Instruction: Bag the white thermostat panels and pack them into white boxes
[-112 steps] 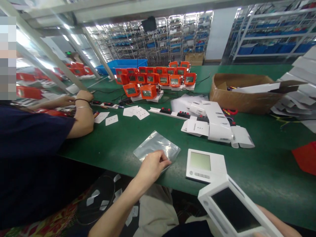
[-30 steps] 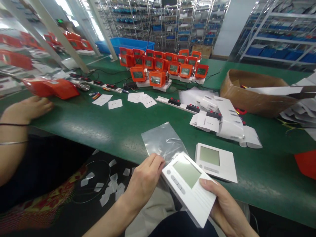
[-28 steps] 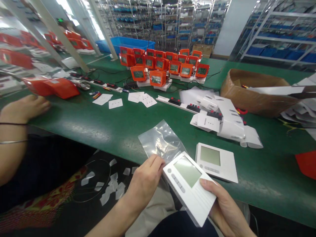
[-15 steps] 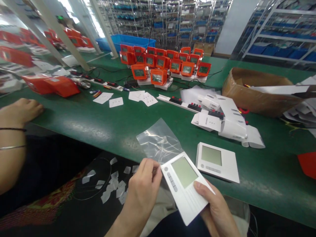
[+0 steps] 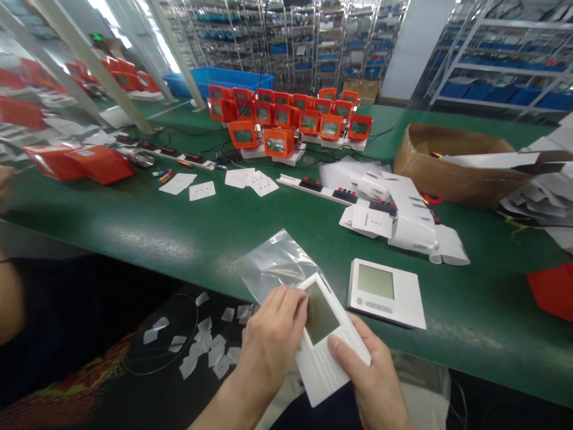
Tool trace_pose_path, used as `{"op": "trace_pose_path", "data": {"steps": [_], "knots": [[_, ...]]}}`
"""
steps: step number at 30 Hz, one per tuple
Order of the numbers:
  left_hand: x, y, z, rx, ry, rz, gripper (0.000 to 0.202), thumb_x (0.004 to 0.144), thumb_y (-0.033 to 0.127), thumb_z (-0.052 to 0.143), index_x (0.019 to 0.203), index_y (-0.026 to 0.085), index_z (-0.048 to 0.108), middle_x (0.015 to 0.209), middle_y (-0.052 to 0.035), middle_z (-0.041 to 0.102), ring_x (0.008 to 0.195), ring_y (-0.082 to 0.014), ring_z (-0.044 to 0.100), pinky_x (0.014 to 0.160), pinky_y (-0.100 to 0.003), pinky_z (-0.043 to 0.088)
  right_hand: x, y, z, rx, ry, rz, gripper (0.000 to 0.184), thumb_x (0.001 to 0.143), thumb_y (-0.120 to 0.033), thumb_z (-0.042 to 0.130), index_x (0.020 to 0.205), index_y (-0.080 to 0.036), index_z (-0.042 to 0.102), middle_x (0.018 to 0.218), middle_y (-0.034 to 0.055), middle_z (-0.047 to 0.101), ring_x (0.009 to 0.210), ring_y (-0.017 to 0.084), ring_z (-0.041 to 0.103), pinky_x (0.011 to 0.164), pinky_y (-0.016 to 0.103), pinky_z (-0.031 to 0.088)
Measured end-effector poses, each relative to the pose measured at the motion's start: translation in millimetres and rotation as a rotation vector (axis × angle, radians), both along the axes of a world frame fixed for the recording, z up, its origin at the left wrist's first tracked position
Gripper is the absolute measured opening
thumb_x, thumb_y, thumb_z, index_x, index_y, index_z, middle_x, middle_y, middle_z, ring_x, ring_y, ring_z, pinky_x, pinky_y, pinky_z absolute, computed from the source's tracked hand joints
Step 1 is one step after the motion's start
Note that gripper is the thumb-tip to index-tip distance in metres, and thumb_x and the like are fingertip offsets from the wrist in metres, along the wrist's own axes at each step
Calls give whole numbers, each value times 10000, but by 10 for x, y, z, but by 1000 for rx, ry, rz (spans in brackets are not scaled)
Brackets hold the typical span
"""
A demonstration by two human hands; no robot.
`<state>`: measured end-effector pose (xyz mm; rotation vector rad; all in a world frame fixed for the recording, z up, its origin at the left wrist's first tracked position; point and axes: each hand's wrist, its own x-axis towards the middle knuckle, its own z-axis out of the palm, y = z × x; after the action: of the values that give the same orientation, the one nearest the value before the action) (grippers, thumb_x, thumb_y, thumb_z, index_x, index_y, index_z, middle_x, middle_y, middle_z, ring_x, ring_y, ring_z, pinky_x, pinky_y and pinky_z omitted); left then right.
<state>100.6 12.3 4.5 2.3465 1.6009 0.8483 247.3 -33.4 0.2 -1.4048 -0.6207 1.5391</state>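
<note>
My right hand grips a white electronic device by its lower right side, thumb on the front below its grey display screen. The device is tilted in the air over the table's front edge. My left hand is closed in a pinch at the left edge of that screen; its fingertips hide whatever is between them. Just behind the device, a clear plastic bag lies on the green table. A second white device of the same kind rests flat on the table to the right, screen up.
Several orange floodlights stand at the back. A white strip with black terminals and curled white sheets lie mid-table. At right is a cardboard box. Film scraps lie below the edge. A co-worker's arm shows at left.
My left hand has moved from the device's upper left corner onto the left edge of its screen. The device has turned in my right hand. The co-worker's hand has shifted left, mostly out of view.
</note>
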Motion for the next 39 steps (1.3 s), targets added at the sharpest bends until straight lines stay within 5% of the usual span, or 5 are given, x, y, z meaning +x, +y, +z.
{"op": "trace_pose_path", "data": {"steps": [6, 12, 27, 34, 39], "knots": [[-7, -51, -83, 28, -72, -150, 102, 872, 92, 489, 837, 176, 534, 755, -17, 538, 743, -148, 538, 705, -289, 467, 37, 41, 41, -74, 206, -99, 513, 688, -393, 707, 1131, -172, 573, 939, 57, 678, 849, 223, 611, 799, 335, 475], [24, -63, -23, 8, -103, -176, 125, 880, 82, 472, 909, 182, 540, 807, -25, 566, 769, -145, 554, 714, -279, 476, 19, 65, 94, 39, -84, 7, 438, 685, -380, 703, 1054, -153, 637, 866, 40, 674, 823, 213, 589, 747, 294, 459], [119, -69, 173, -51, -197, -213, 114, 877, 90, 460, 829, 183, 505, 763, -22, 557, 727, -145, 538, 661, -265, 442, -76, 78, 173, -50, 523, -184, 555, 698, -283, 726, 1206, -158, 543, 1090, 96, 659, 1003, 241, 604, 877, 359, 477], [179, -31, 275, -143, -295, -216, 120, 889, 126, 444, 808, 176, 517, 745, -11, 539, 683, -119, 532, 638, -237, 426, -28, 282, 264, 87, 344, -145, 448, 794, -296, 620, 1210, -182, 498, 1107, 63, 637, 963, 187, 588, 878, 324, 457], [244, 322, 544, -344, -576, -35, 95, 874, 243, 498, 807, 180, 525, 709, 22, 542, 623, -98, 507, 578, -210, 403, 125, 711, 707, 218, -34, 133, 299, 790, -266, 573, 1057, -131, 582, 894, 48, 663, 806, 162, 592, 761, 290, 477]]}}
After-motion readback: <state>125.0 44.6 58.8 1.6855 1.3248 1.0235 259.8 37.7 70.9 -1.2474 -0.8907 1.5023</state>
